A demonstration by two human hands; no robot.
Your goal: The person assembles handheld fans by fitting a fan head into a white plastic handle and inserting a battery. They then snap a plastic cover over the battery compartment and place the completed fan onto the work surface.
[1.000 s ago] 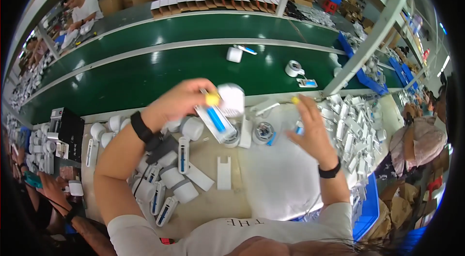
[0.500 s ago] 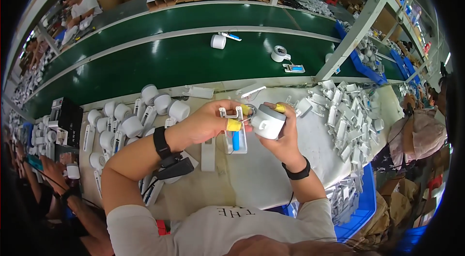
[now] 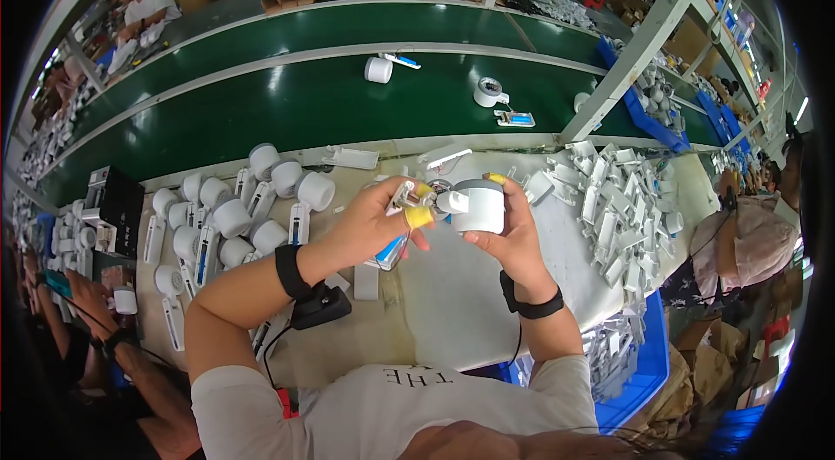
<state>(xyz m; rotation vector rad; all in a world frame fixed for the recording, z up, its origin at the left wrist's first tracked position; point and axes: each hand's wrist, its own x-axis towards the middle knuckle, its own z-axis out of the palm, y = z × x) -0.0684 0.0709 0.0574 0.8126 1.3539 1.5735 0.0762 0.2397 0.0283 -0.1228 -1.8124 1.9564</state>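
My right hand [image 3: 519, 238] is closed round a white round housing [image 3: 478, 210] with a grey rim, held over the bench. The housing's short neck points left, toward my left fingers. My left hand [image 3: 374, 221] grips a white handle shell [image 3: 403, 197] by its upper end. Below that hand the shell hangs tilted, and a blue battery [image 3: 391, 250] shows in it. Shell end and neck are close together; whether they touch I cannot tell. Yellow tape wraps fingertips on both hands.
White round-headed units [image 3: 230, 216] crowd the bench's left side. Loose white shells [image 3: 617, 216] are heaped at right, above a blue bin [image 3: 648, 364]. A green conveyor belt [image 3: 287, 99] carries several parts beyond the bench. A metal post [image 3: 631, 34] rises at right.
The round housing has turned so its neck points left. The handle shell has swung from upright to tilted, moving left with my left hand. Parts on the belt have shifted slightly left.
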